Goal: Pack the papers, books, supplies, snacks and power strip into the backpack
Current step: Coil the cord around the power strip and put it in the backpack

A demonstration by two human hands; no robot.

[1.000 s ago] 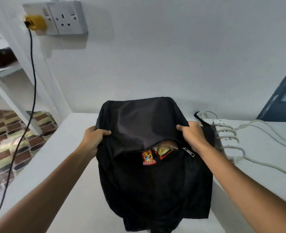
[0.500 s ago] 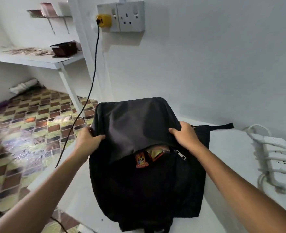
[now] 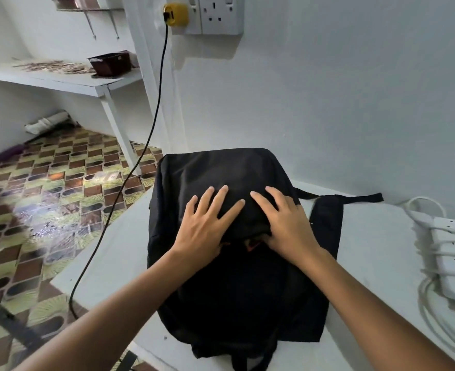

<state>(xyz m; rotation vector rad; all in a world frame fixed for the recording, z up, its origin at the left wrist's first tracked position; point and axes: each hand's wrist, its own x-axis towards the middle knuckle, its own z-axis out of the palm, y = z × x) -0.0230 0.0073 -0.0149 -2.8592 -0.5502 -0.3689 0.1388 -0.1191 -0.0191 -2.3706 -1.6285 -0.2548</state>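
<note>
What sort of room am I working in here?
Probably a plain room in a home: white walls with a wall socket, patterned floor tiles, a white shelf, and a white table holding the backpack.

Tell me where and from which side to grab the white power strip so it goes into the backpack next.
Grip the power strip across its long body, coming from above with the right hand, which is nearer. It lies flat on the white table right of the backpack, with its cord looped around it, so fingers closing over body and loops together should stop the cord trailing.
</note>
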